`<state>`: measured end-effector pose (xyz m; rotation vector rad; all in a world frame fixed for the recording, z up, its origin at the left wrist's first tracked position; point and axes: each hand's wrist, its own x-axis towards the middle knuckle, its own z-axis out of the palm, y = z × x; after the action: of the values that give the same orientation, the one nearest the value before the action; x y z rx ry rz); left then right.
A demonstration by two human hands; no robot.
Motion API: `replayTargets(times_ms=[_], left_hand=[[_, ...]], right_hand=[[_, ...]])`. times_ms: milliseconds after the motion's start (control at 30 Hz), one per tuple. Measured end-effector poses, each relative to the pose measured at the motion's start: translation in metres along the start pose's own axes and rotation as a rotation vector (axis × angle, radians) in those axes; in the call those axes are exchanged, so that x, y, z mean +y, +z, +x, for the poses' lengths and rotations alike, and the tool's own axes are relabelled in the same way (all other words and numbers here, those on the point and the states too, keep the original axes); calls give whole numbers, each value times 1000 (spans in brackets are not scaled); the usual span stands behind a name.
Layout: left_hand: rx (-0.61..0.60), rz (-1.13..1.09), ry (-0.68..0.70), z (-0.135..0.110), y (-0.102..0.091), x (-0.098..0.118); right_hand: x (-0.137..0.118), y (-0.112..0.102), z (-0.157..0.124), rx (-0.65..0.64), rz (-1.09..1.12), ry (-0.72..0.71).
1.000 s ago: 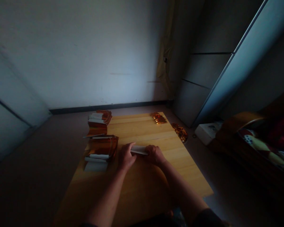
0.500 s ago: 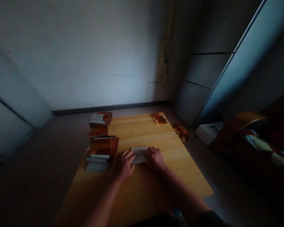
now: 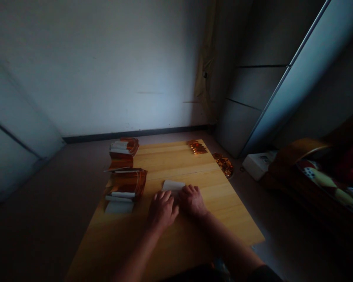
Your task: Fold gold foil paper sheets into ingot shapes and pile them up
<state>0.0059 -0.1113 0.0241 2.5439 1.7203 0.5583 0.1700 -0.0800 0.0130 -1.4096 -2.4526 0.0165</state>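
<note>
A small white sheet of paper (image 3: 173, 185) lies flat on the wooden table (image 3: 223, 203). My left hand (image 3: 162, 209) and my right hand (image 3: 191, 200) sit side by side on its near edge, fingers stretched forward and pressing down on it. Most of the sheet is hidden under the two hands. Left of my left hand stand stacks of copper-coloured foil sheets with white backs (image 3: 126, 184).
A second foil stack (image 3: 123, 150) sits at the table's far left corner. Loose gold foil bits (image 3: 197, 147) lie at the far right corner, and more foil (image 3: 223, 164) on the floor. A white box (image 3: 257, 164) and a wooden chair (image 3: 308, 168) stand right.
The paper was held up off the table between both hands, then laid flat. My hands have slid together over its near edge.
</note>
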Motion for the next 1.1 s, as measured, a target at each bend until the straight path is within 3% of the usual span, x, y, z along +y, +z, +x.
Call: replayTargets(times_ms=[100,433,600,833,1100], left_hand=[[-39,19,-55,1,6,4],[7,59,-90,7,7,-1],[84,32,-97,19,10,-19],[80,-77,-39,25,18,-50],[30,-81,-28,26,24,-65]], right_hand=[[0,1,-2,-14,-9,-2],[12,7,4,60,107,39],[19,6,15,69,208,35],[22,15,11,61,221,-87],[26,18,9,51,193,-24]])
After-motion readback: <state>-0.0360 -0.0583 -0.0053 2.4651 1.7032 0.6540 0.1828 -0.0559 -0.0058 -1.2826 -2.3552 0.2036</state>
